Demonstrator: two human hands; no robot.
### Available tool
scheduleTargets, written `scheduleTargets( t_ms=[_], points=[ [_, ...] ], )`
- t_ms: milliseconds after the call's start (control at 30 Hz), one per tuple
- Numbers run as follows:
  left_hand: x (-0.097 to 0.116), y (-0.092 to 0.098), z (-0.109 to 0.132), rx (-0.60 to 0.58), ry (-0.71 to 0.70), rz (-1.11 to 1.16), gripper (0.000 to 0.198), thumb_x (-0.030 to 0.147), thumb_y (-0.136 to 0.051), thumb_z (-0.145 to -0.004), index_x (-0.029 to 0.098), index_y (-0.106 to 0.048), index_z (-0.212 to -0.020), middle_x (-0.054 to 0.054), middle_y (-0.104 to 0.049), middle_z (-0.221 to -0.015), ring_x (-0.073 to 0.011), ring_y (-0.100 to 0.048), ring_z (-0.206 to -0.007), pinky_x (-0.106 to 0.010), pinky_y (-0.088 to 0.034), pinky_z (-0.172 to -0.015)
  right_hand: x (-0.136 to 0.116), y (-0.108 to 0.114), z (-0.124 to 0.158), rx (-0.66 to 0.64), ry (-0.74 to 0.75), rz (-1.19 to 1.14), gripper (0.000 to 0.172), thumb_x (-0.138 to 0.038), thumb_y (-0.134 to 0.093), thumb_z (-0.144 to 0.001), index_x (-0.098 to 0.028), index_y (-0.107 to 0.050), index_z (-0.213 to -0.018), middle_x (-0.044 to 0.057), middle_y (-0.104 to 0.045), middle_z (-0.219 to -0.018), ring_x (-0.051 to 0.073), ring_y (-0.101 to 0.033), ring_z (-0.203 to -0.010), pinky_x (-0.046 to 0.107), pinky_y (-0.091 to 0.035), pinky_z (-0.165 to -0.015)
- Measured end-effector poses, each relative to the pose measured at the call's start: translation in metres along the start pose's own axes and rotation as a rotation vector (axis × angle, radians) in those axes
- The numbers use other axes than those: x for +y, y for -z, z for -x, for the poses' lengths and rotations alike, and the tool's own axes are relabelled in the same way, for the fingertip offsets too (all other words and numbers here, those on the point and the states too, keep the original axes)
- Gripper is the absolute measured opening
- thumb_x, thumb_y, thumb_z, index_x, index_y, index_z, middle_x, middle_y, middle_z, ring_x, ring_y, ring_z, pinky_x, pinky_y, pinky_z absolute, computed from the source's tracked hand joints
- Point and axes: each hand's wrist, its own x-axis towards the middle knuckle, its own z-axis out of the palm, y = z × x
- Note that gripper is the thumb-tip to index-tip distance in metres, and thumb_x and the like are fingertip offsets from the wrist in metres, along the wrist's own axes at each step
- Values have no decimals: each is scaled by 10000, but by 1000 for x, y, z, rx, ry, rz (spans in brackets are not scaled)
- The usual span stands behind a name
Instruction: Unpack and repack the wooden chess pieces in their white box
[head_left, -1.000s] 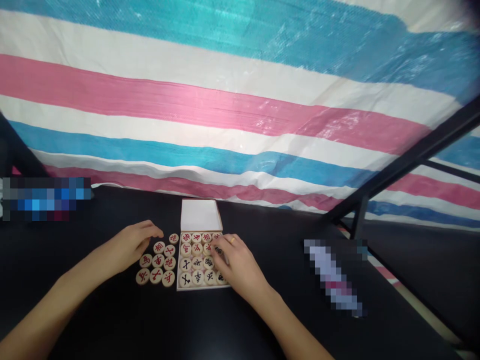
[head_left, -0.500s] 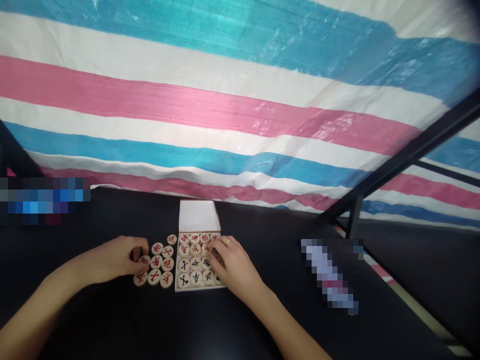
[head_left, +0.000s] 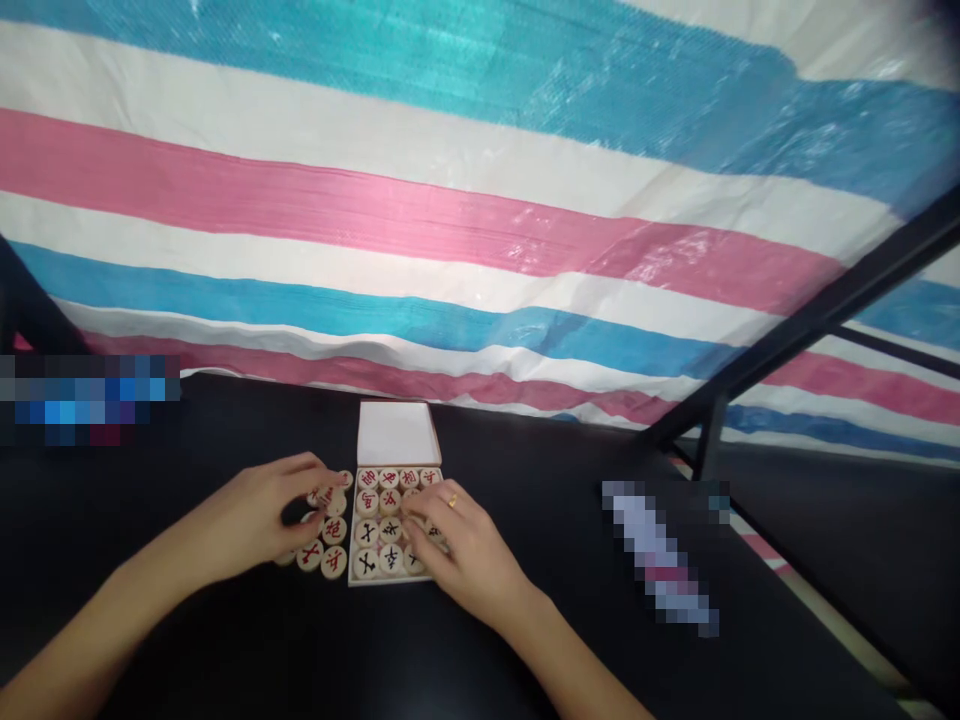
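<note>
My left hand [head_left: 277,500] is over the loose round xiangqi pieces left of the box, its thumb and fingers pinching a piece with a red character [head_left: 328,494]. A red-marked piece [head_left: 334,561] lies flat below that hand, among several others partly covered by it. My right hand [head_left: 465,535] is over the right part of the white box [head_left: 397,579]. Its fingers are bent and apart, low over the pieces, with nothing visible between them. Inside the box, red-marked pieces [head_left: 367,479] fill the back rows and black-marked pieces [head_left: 391,558] the front rows.
The box's white lid [head_left: 397,433] stands open at its back edge. A black table [head_left: 360,660] carries everything. Blurred-out items lie at the right [head_left: 664,560] and far left [head_left: 90,395]. Behind hangs a striped tarp [head_left: 420,210], with a black metal frame [head_left: 795,320] at right.
My left hand has moved right and slightly up, and a piece now shows between its fingers. My right hand has shifted slightly left over the box.
</note>
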Motion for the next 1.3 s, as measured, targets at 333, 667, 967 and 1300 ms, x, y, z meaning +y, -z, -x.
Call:
scheduleTargets(
  t_ms=[333, 667, 967, 1300],
  points=[
    [35, -33, 5, -69, -109, 189, 367, 243, -569, -805, 276, -559, -1171, -8, -675, -1099, -192, -629, -992, -308, -469, -904, -7, -8, 2, -130, 102, -33, 177, -247, -528, -916, -205, -627, -1057, 66, -653, -1049, 176, -605, -980, 301, -509, -873],
    [-14, 0, -4, -98, 1, -34, 280, 403, -456, -885, 258, -684, -960, -28, -649, -937, -186, -621, -846, -268, -458, -780, 17, 11, -1, -48, -235, 234, 71, -142, -573, -827, -199, -564, -869, 49, -638, -879, 217, -588, -859, 357, -492, -781],
    [-20, 10, 5, -484, 241, 227, 271, 411, -684, -647, 212, -612, -815, 43, -585, -710, -144, -529, -653, -215, -359, -533, 20, 8, -1, -178, -282, 347, 77, -128, -591, -796, -190, -553, -820, 31, -607, -827, 208, -555, -819, 336, -454, -764],
    [-22, 10, 5, -482, 253, 219, 88, 269, -550, -675, 199, -583, -717, 53, -545, -650, -116, -479, -596, -204, -334, -512, 21, 7, 1, -215, -266, 402, 17, -178, -589, -836, -183, -598, -850, 62, -611, -900, 212, -561, -844, 350, -469, -794]
  ],
)
